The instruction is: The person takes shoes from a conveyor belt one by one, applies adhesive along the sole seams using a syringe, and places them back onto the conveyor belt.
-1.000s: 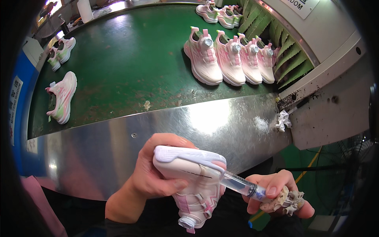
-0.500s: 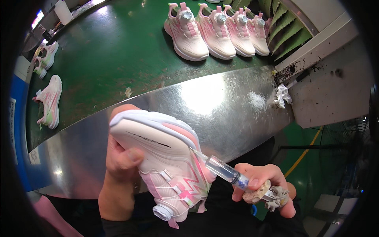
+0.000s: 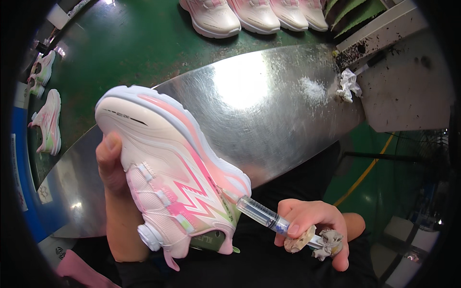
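Note:
My left hand (image 3: 110, 161) grips a pink and white sneaker (image 3: 158, 139) by its toe end, thumb on the upper and the other fingers hidden behind it. The shoe is tilted on its side, heel toward my right. A white dial and laces sit on its tongue side. My right hand (image 3: 312, 223) is closed round a clear syringe (image 3: 261, 212) wrapped in dirty, crumpled material near its plunger. The syringe's pale tip touches, or nearly touches, the seam between upper and sole near the heel.
Several similar sneakers (image 3: 216, 19) stand in a row on the green surface at the back. More shoes (image 3: 49, 122) lie at the far left. A metal plate (image 3: 288, 115) spans the middle. Crumpled white paper (image 3: 349, 85) lies at its right end, beside a stained panel (image 3: 408, 81).
The sneaker has moved up and left and turned, showing more of its side. The syringe tip has moved along the sole seam from midfoot toward the heel. Both hands keep their holds.

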`<act>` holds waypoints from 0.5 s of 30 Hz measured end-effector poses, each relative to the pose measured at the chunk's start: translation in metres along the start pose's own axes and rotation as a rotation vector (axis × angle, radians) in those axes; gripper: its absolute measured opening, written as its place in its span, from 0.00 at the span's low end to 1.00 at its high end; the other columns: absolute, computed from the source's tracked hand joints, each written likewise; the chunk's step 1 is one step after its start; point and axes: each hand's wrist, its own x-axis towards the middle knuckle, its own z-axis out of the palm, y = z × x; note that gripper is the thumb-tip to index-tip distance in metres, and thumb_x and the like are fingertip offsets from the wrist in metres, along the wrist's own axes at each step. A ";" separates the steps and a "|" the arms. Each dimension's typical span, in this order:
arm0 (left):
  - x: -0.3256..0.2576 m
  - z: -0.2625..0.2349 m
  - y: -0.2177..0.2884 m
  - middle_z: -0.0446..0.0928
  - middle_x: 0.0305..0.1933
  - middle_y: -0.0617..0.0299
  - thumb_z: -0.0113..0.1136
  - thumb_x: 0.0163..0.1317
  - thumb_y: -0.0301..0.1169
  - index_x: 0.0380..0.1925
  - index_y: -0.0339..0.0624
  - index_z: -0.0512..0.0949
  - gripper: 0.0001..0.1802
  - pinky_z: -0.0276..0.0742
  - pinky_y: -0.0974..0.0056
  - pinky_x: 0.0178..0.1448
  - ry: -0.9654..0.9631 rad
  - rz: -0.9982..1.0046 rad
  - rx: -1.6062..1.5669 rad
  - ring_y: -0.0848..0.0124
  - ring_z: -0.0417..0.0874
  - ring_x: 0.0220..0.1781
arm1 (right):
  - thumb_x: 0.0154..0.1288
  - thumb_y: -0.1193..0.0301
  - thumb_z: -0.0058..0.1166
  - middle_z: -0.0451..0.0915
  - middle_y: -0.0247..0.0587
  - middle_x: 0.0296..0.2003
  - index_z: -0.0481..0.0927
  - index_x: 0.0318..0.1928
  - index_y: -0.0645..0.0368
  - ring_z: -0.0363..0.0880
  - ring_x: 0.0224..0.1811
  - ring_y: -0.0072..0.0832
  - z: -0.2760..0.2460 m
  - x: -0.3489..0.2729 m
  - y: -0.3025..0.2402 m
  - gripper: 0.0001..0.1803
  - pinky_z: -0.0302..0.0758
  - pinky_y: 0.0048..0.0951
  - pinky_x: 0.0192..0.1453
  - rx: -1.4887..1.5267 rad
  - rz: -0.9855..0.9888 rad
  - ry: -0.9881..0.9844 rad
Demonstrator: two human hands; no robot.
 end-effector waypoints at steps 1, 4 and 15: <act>0.003 -0.001 -0.002 0.77 0.48 0.46 0.56 0.58 0.42 0.55 0.28 0.68 0.31 0.79 0.58 0.53 -0.039 -0.031 -0.023 0.59 0.82 0.49 | 0.51 0.41 0.64 0.80 0.49 0.42 0.72 0.55 0.69 0.77 0.44 0.34 -0.002 -0.003 -0.001 0.45 0.65 0.25 0.43 0.001 0.000 0.016; -0.042 -0.005 0.025 0.78 0.47 0.46 0.54 0.61 0.44 0.53 0.28 0.69 0.29 0.80 0.57 0.52 0.150 0.062 0.087 0.60 0.82 0.46 | 0.51 0.40 0.64 0.81 0.50 0.41 0.73 0.54 0.69 0.78 0.42 0.34 0.006 -0.007 -0.003 0.45 0.64 0.25 0.41 0.074 0.014 -0.102; 0.010 -0.015 -0.013 0.78 0.49 0.50 0.54 0.62 0.45 0.54 0.35 0.70 0.28 0.79 0.57 0.54 0.147 -0.052 -0.096 0.62 0.81 0.49 | 0.51 0.40 0.63 0.82 0.50 0.39 0.75 0.52 0.68 0.78 0.37 0.32 -0.016 -0.034 0.008 0.43 0.64 0.25 0.36 -0.080 -0.029 0.020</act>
